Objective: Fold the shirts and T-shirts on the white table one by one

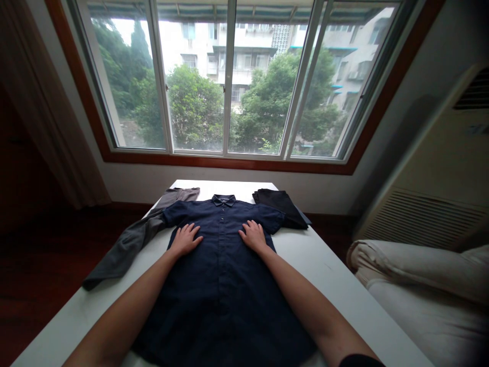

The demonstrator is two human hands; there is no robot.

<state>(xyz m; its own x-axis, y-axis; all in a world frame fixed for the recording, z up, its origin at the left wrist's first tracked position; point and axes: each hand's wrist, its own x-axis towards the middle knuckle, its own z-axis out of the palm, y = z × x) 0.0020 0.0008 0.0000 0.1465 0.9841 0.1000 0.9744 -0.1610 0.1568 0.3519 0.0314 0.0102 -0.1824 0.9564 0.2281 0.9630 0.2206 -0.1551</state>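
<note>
A navy short-sleeved shirt (219, 270) lies face up and spread out, its collar (224, 200) at the far end and its buttoned front running down the middle. My left hand (186, 238) rests flat on the left side of the chest, fingers spread. On the opposite side of the chest, my right hand (252, 235) lies palm down with its fingers apart. Neither hand grips the cloth. The shirt's left-hand sleeve touches a dark grey garment (132, 244), and its other sleeve reaches a folded black garment (280, 204).
Everything lies on a white table (332, 285), whose far edge faces a wall below a wide window (229, 92). A pale sofa (428, 285) stands to the right, with an air conditioner unit (431, 204) behind it. A curtain (57, 112) hangs at the left.
</note>
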